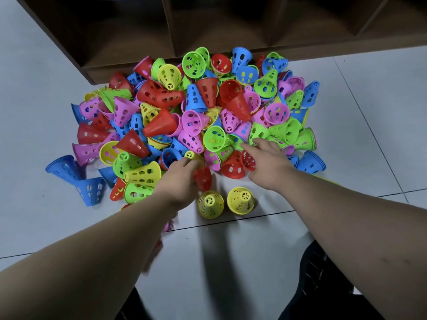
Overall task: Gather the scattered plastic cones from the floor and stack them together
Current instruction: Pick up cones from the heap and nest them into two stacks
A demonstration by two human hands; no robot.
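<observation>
Left grip (182, 179) curled round a blurred red perforated plastic cone (202, 179) at the near edge of the heaped multicoloured plastic cone pile (198, 95), while right grip (268, 162), spread open and empty, met green perforated plastic cones (258, 135) there and could knock loose ones off.

floor (369, 112): pale grey tiles, kinda glossy, fills most of the view
grout lines (372, 135): thin and dark, one slants down the right side, another runs crossways lower down
shelf unit (111, 72): dark brown wood, sits on the floor along the top of the view, open front
dividers (169, 24): upright boards splitting it into cubbies, insides too dark to make out
trousers (323, 285): dark fabric, bottom right, a bit more at the bottom edge near the middle
shadows (215, 262): soft dark streaks on the tiles, lower middle
</observation>
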